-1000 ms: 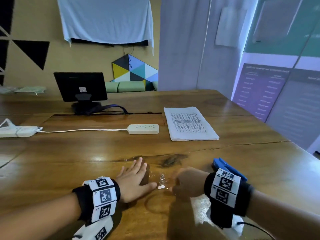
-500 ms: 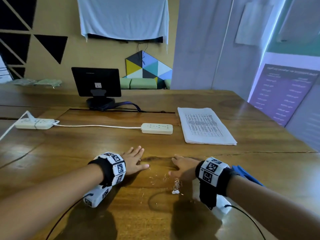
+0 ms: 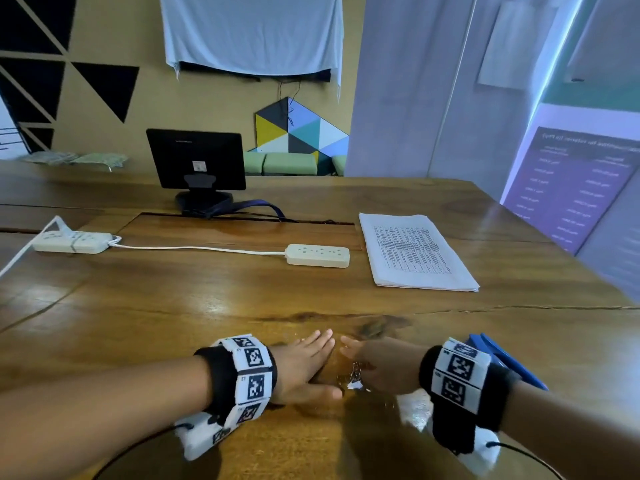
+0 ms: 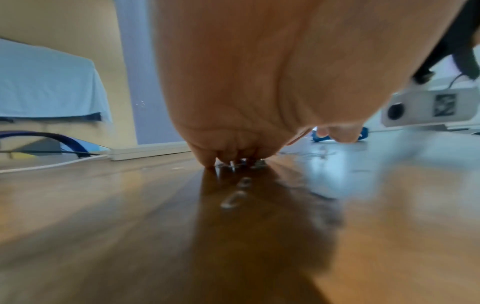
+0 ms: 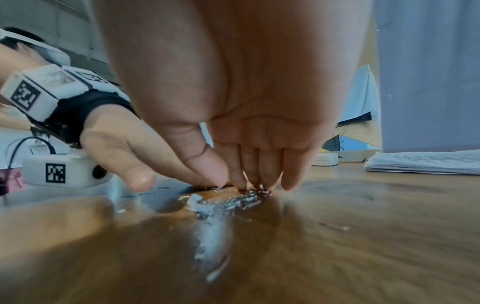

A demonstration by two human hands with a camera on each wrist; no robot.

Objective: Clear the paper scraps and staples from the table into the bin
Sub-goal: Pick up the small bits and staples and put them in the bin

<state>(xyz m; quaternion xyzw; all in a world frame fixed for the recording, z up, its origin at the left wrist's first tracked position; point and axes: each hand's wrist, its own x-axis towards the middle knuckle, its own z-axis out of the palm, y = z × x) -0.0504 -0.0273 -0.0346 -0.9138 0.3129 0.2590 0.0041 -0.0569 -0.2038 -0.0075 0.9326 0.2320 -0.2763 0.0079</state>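
The task looks early to midway: the staples and one small white paper scrap lie heaped in a little pile on the wooden table, at its near edge, and nothing has reached a bin, which no view shows. A few stray staples lie apart from the pile on the near side. The left hand and right hand both lie with straight fingers, edges down on the wood, close on either side of the pile and gripping nothing. Half a second earlier the hands were well apart with the staples scattered between them; now they have closed in, fingertips almost touching, and the scatter is gathered. Scooping and binning remain.
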